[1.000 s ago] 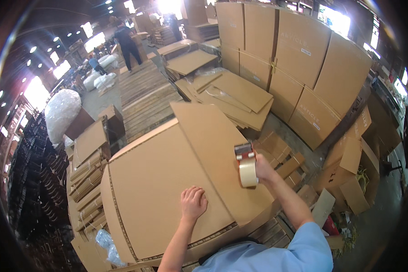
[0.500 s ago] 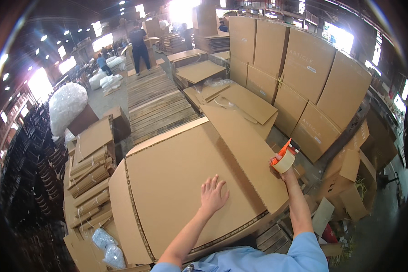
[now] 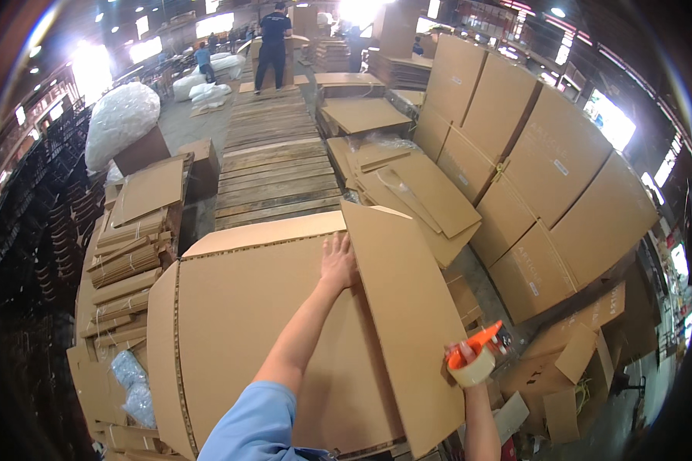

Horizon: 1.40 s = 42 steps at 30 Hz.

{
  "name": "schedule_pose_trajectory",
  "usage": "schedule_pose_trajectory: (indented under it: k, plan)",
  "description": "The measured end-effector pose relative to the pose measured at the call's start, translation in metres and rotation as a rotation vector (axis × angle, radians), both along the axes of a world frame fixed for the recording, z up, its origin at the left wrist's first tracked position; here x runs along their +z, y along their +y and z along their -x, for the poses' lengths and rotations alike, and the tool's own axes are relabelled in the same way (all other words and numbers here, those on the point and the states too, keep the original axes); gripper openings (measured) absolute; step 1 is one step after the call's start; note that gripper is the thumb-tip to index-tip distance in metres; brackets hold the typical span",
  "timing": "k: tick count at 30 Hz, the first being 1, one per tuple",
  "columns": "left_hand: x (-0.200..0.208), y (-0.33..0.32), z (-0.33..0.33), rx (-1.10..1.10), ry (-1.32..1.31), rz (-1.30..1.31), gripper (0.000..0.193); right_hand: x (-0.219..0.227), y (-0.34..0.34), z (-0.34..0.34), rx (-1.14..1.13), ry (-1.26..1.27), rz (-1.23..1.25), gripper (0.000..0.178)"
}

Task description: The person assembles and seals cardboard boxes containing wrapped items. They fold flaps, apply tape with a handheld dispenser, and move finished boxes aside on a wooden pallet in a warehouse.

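Observation:
A large cardboard carton (image 3: 261, 307) with its flaps folded out lies before me. My left hand (image 3: 338, 263) rests on its inner cardboard, fingers stretched out, close beside the raised long right flap (image 3: 407, 307). At that flap's outer edge, my right hand (image 3: 455, 359) is closed around an orange tape dispenser (image 3: 483, 338) with a roll of pale tape (image 3: 473, 370) on it. Part of the right hand is hidden behind the roll. The far flap (image 3: 265, 233) and left flap (image 3: 164, 353) lie spread outward.
Stacked flat cardboard (image 3: 127, 261) and bubble wrap (image 3: 134, 388) are at left. A wooden slat walkway (image 3: 277, 161) leads away to a person (image 3: 273, 46) in dark clothes. Tall cartons (image 3: 550, 192) stand at right, above an opened carton (image 3: 569, 365) of scraps.
My left hand has moved forward across the cardboard to the base of the right flap. That flap now stands tilted up. My right hand, with the tape dispenser, appears lower in view.

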<state>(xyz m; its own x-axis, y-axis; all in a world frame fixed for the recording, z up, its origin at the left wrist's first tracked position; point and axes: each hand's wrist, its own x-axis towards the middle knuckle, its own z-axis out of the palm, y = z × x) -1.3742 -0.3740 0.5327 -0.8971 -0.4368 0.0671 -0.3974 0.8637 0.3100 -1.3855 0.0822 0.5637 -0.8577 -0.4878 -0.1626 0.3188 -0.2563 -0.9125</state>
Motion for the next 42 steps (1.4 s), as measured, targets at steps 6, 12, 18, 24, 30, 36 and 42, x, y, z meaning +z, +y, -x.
schedule_pose_trajectory:
  k: [6,12,18,24,30,36,42]
  plan:
    - [-0.042,0.017,0.075,-0.109,-0.037,-0.037,0.079,0.008,-0.003,-0.015,-0.184,0.01,-0.076,0.03]
    - [-0.031,0.028,0.062,-0.089,-0.099,0.053,0.078,0.02,-0.006,-0.026,-0.13,0.079,-0.145,0.034]
    - [-0.02,0.034,0.065,-0.099,-0.089,0.082,0.076,0.007,0.006,-0.025,-0.103,0.174,-0.177,0.034]
    - [0.01,0.035,0.035,-0.165,-0.177,0.12,0.075,-0.014,-0.003,-0.03,-0.138,0.242,-0.304,0.024]
    - [0.03,0.058,-0.137,-0.291,-0.122,0.131,0.072,-0.022,-0.008,-0.044,-0.055,0.296,-0.286,0.019]
    - [0.063,0.088,-0.389,-0.039,0.162,-0.466,0.022,-0.063,0.009,-0.051,-0.098,0.209,-0.072,0.013]
    - [0.293,0.154,-0.565,-0.251,1.562,-0.505,0.011,-0.018,-0.008,-0.059,-0.008,0.438,-0.183,0.017]
